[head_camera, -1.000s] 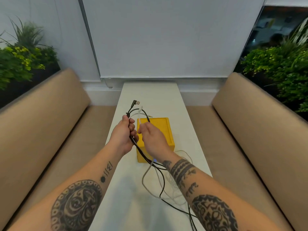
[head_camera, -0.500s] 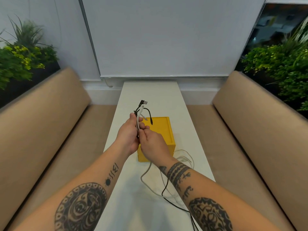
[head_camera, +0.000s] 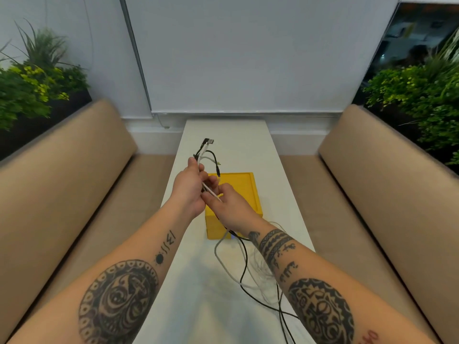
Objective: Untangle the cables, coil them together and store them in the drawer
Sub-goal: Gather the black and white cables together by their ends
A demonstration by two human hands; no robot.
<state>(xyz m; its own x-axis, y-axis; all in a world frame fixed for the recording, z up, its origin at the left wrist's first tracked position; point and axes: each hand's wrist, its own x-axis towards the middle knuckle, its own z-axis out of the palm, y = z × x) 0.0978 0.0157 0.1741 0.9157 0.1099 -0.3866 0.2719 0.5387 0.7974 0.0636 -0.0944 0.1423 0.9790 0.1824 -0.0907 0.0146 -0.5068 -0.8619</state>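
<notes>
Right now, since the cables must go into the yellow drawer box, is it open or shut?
Cannot tell. The yellow drawer box shows only its top and near face, partly hidden by the hands; no drawer visibly sticks out.

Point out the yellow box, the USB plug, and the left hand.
yellow box (head_camera: 242, 184), head view, bare top face.
USB plug (head_camera: 210, 141), head view, metal tip.
left hand (head_camera: 187, 188), head view, back of hand.

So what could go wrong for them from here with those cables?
The loose loops trailing on the white table under the right forearm might snag or re-knot as the left hand and right hand gather the cable ends. A tug could also catch the yellow box and shift it.
</notes>
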